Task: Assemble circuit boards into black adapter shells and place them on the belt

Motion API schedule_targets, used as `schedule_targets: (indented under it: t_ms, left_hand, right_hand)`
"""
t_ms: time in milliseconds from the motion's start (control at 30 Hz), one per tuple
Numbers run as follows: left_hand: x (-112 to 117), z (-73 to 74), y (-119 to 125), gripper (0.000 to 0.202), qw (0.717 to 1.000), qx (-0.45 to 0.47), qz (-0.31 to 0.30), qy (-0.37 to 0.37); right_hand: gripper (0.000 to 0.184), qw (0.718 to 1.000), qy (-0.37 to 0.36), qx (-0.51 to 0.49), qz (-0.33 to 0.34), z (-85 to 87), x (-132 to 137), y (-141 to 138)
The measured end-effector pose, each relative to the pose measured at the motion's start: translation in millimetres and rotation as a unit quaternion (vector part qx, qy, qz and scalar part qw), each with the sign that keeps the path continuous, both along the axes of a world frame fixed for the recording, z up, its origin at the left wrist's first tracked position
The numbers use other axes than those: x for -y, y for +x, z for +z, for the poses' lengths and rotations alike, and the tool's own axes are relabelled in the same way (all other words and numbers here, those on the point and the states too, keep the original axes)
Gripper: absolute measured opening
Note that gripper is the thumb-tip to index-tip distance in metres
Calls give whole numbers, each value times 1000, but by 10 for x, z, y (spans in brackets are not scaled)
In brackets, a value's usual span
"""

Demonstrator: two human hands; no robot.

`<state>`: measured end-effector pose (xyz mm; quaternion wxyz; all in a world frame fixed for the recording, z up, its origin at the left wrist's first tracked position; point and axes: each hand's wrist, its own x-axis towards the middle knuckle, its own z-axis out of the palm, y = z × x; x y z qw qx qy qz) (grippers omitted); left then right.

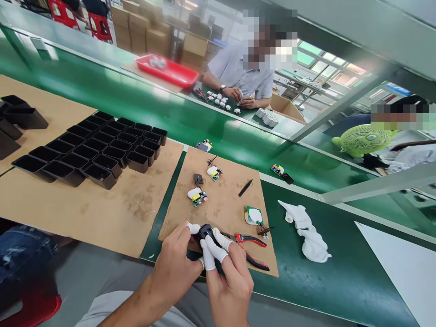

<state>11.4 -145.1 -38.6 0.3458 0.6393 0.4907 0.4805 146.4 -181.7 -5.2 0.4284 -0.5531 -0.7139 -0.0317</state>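
Observation:
My left hand (176,255) and my right hand (229,274), both wearing white finger cots, are closed around a small black plastic case (205,230). They hold it just above the front of a cardboard sheet (225,213). Right beside my right fingertips lie pliers (252,240) with red and black handles. Farther back on the cardboard sit a circuit board (197,197) with a black plug piece and another board (214,173). A green board (254,215) with a white pad lies beyond the pliers. Near the back right is a black pointed tool (245,187).
Rows of open black housings (93,144) stand on cardboard at the left. A crumpled white cloth (308,232) lies on the green bench to the right. More boards (281,173) rest on the green conveyor. Opposite sits a person (235,68) near a red tray (166,70).

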Motion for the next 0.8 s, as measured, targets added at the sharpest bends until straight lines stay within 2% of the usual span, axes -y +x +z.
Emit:
schedule_targets:
  t_ms: [100, 233, 333, 433, 533, 700, 800]
  left_hand:
    - [-17, -7, 17, 31, 1000, 3, -7, -14]
    - [-4, 77, 2, 32, 999, 34, 5, -7]
    - [6, 129, -5, 32, 998, 56, 12, 4]
    - [-10, 111, -3, 27, 999, 53, -2, -12]
    - [-22, 112, -14, 31, 999, 47, -2, -19]
    - [36, 255, -42, 39, 997, 70, -8, 6]
    - [25, 231, -19, 36, 998, 60, 3, 9]
  right_hand:
    - [35, 999, 18, 48, 16, -33, -21, 68]
    - [30, 995, 33, 88, 38, 5, 1, 143]
    - [37, 992, 47, 102, 53, 24, 11, 167]
    - [38, 993, 47, 85, 70, -25, -11, 157]
    - [39, 994, 34, 65, 85, -50, -8, 133]
    - [55, 992, 52, 73, 92, 79, 96, 130]
    - [61, 991, 63, 63, 96, 55, 70, 138]
